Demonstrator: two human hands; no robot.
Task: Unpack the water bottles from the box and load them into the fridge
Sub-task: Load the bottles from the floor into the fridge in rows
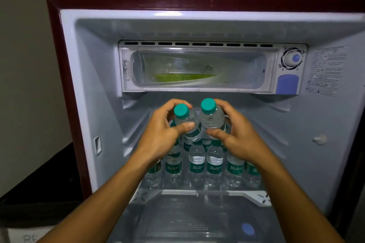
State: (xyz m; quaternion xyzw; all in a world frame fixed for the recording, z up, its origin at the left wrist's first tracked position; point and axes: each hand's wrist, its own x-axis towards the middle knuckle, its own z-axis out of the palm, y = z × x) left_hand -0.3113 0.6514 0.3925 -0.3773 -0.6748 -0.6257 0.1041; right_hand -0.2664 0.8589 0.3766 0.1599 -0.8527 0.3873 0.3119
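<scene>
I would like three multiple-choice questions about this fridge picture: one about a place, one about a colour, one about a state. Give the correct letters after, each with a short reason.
1. Where do the stored bottles stand?
A. in the freezer box
B. on the shelf under the freezer box
C. on top of the fridge

2. What colour are the caps of the two held bottles?
A. red
B. white
C. teal green

3. What are the hands doing?
A. each grips one bottle
B. both hang free
C. both grip one bottle together

Answers:
1 B: the row stands on the shelf, below the freezer box.
2 C: the cap of the left bottle and the cap of the right bottle are teal green.
3 A: the left hand curls round one bottle, the right hand round the other.
</scene>
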